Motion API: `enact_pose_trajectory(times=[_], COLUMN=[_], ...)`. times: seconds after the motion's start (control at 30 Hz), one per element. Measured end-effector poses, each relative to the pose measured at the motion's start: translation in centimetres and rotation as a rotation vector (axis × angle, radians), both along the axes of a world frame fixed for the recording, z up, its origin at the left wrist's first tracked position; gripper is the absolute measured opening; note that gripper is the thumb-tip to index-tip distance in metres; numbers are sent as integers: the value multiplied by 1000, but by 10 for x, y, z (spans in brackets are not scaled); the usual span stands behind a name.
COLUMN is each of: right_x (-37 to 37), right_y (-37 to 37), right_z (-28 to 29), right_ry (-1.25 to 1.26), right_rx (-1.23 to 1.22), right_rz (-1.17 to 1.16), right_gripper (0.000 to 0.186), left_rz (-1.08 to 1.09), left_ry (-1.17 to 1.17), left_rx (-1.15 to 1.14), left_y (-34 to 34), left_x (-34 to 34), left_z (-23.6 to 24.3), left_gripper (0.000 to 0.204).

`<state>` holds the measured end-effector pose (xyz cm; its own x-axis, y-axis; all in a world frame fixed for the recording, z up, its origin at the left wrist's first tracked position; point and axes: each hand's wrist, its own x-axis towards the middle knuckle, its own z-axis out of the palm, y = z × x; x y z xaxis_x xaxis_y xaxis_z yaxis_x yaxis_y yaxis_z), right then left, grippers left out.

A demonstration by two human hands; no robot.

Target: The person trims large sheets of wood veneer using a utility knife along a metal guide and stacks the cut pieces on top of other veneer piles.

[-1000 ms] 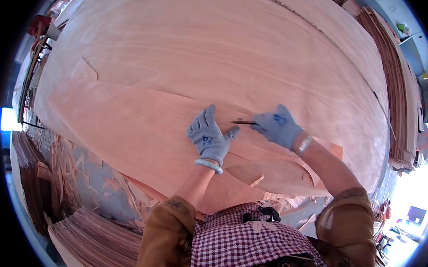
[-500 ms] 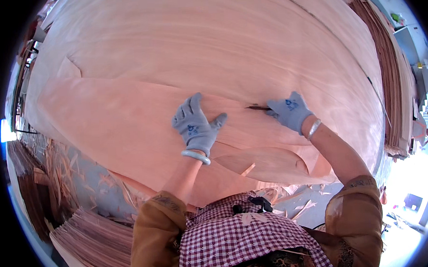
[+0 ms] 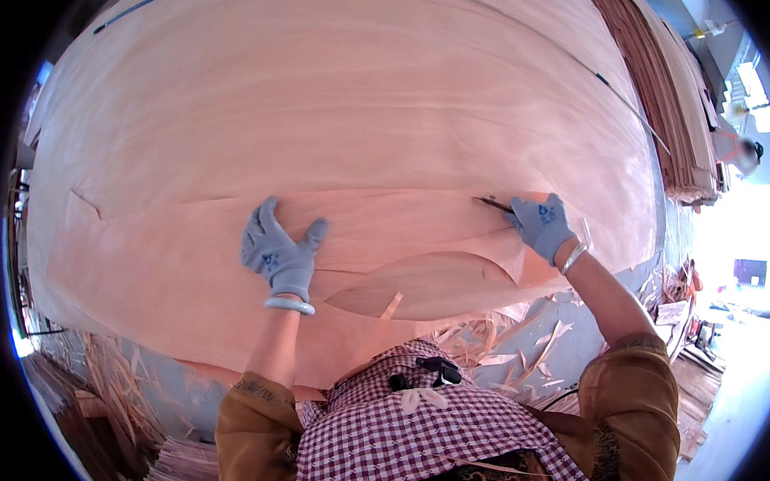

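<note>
My left hand (image 3: pixel 280 255), in a blue-grey glove, lies with its fingers spread and gripping nothing on a thin, smooth, pinkish wood sheet (image 3: pixel 171 267), which rests before me over a larger pale sheet (image 3: pixel 354 121) with wavy grain. My right hand (image 3: pixel 542 225), gloved alike, has its fingers closed around a slim dark tool (image 3: pixel 492 204), its narrow end near the upper sheet's far edge. Splintery, ragged wood scraps (image 3: pixel 545 354) litter the grey floor (image 3: pixel 579 365).
</note>
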<state>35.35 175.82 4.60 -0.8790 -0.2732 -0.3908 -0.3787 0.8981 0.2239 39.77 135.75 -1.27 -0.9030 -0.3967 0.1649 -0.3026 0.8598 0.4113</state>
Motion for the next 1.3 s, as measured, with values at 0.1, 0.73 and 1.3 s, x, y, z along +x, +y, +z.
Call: enact_pose_trajectory(times=[0.1,0.73,1.3], right_x=[33,45,146], right_y=[11,86,69], right_z=[1,-18,89], right_ry=[16,301,-756], right_rx=[-4,-1028,-828], right_rz=[-128,-796,-649], right_gripper=[22,25,15], left_rz=[-32,-52,-91], left_ry=[37,61,72], left_rx=[-23,-63,-106], left_y=[-2,-2,-7], left_x=[0,1,2], left_z=[-3,-2,-13], left_gripper=[80,79,80])
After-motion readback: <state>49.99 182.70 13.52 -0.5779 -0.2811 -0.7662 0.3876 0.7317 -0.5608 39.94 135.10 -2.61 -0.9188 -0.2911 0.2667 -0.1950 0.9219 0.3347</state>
